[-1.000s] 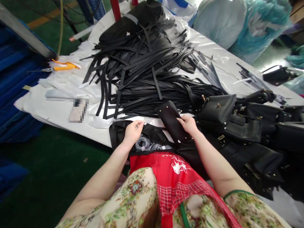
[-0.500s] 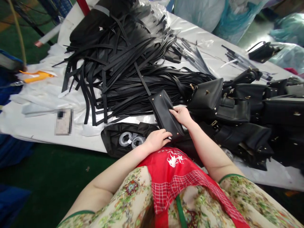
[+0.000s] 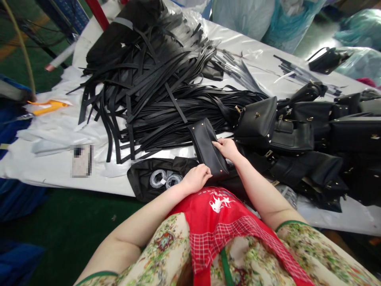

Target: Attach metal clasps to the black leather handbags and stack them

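A black leather handbag point(image 3: 208, 149) with small gold studs near its corners is tilted in front of me, its smooth base facing up. My right hand point(image 3: 226, 149) grips its right edge, thumb and fingers closed. At the near left corner my left hand point(image 3: 197, 178) has its fingers closed on the bag's edge. Beyond the bag lies a big heap of long black straps point(image 3: 178, 107). To its left, two clear-wrapped rings point(image 3: 157, 178) rest on a black bag point(image 3: 138, 180).
Several finished-looking black handbags point(image 3: 257, 121) with gold fittings crowd the table's right side. A phone point(image 3: 81, 161) lies at left on the white table cover point(image 3: 59, 174). Near the left edge is an orange-handled tool point(image 3: 50, 107). Plastic sacks point(image 3: 241, 20) stand behind the table.
The camera view has shifted slightly. Both hands stay on the handbag, and my left fingers have curled in closer at its near corner.
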Motion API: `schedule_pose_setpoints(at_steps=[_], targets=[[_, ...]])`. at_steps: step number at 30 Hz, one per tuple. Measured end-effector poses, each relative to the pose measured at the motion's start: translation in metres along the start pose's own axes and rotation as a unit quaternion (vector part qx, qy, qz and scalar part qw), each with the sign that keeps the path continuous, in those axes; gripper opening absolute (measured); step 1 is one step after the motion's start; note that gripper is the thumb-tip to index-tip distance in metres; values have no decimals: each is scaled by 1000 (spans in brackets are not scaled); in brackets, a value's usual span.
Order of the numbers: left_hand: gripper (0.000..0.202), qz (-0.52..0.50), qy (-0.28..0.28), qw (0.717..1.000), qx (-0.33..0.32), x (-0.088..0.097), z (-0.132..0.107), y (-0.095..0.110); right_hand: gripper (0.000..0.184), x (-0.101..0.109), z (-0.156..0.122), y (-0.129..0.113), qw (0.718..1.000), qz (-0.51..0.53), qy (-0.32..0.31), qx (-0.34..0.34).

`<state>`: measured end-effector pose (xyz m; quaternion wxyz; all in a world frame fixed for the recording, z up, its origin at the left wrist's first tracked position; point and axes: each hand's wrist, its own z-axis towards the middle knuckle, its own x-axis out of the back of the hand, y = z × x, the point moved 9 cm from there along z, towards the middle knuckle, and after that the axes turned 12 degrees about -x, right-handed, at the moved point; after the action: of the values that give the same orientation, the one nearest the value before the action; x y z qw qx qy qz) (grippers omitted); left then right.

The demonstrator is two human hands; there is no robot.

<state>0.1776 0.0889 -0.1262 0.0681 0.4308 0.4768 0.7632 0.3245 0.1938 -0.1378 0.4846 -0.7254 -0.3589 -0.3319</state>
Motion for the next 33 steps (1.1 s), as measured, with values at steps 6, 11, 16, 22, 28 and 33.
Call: schedule_pose_setpoints(at_steps=[6,11,16,22,28,33], targets=[[20,-295,211,914,181,48,-44,-72,44,37,-28,-20,995,-69,70,31],[25,-303,376,839,250,91,-83,-112,38,2,-72,-60,986,-120,3,120],[24,-272,451,798,293,115,-104,-128,31,-46,-59,-11,986,-123,-101,56],[42,-301,410,803,311,101,-114,-130,50,-64,-26,74,974,-78,-116,-181],[47,-161,360,845,361,99,-142,-147,47,-73,-31,74,982,-33,-95,-157],[42,7,235,846,478,107,-132,-162,54,-50,-31,63,989,-31,-89,-113]])
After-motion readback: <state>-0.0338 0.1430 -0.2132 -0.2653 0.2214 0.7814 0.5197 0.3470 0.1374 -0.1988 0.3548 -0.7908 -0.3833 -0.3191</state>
